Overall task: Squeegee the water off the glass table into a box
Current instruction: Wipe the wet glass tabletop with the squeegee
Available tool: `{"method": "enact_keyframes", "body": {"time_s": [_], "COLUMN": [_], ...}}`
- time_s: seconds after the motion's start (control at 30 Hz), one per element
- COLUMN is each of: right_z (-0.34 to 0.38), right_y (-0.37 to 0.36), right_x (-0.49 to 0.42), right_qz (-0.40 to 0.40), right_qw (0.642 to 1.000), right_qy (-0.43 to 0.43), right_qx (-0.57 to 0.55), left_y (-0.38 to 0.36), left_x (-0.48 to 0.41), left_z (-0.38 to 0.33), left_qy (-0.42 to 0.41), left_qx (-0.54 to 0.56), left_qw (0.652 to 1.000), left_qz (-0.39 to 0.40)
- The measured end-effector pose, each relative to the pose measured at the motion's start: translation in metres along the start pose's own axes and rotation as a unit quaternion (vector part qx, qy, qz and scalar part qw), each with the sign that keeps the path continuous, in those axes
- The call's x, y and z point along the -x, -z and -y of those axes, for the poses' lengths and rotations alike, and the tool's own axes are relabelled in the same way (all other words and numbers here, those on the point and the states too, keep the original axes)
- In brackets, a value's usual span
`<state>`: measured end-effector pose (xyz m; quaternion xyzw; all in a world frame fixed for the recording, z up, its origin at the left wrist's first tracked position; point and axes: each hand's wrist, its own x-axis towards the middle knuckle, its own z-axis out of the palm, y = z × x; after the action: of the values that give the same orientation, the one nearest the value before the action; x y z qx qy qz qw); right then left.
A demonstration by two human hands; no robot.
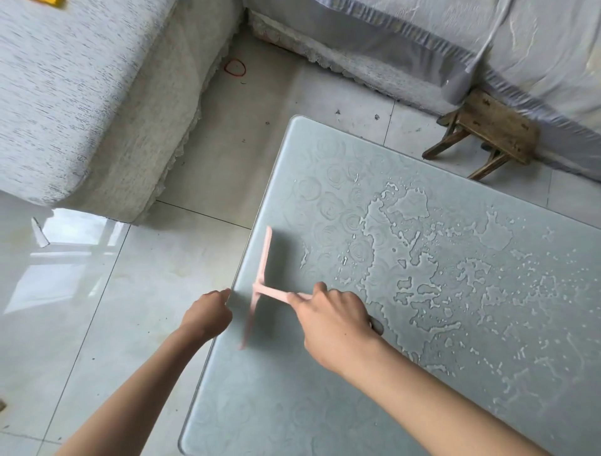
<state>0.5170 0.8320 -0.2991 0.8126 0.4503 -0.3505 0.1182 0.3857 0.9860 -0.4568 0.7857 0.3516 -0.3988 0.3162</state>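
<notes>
where right fingers (297,301) pinch its handle (276,294), the pink squeegee (262,260) extends leftward.

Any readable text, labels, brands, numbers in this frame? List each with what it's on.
None readable. The pink squeegee, glass table, wooden stool and sofa covers carry no print; the table has only a rose pattern. The yellow scrap at the top edge is cropped, nothing legible.

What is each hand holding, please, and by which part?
The right hand grips the pink squeegee by its handle. The left hand curls at the table edge; its hold is unclear.
</notes>
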Motion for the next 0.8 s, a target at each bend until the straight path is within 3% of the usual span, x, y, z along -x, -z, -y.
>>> {"method": "enact_keyframes", "body": {"time_s": [0.13,0.33,0.53,0.67,0.8], "right_z": [-0.034,-0.066,-0.035,-0.056,-0.101], "right_y": [0.000,0.012,-0.011,-0.025,-0.031], "right_x": [0.014,0.052,0.053,0.061,0.109], "right_qz": [0.034,0.042,0.043,0.051,0.002], "right_qw": [0.997,0.989,0.997,0.991,0.984], "right_qy": [-0.063,-0.084,-0.037,-0.108,-0.180], "right_qx": [-0.005,0.115,0.058,0.056,0.003], "left_y": [-0.002,0.003,0.001,-0.002,-0.005], "left_x": [0.004,0.014,0.027,0.035,0.039], "left_z": [-0.004,-0.027,-0.055,-0.066,-0.075], "left_qy": [0.003,0.032,0.002,-0.020,-0.039], "left_qx": [-0.017,-0.040,-0.090,-0.122,-0.131], "left_qw": [1.000,0.999,0.995,0.991,0.989], "left_qz": [0.001,0.011,-0.050,-0.046,-0.053]}}
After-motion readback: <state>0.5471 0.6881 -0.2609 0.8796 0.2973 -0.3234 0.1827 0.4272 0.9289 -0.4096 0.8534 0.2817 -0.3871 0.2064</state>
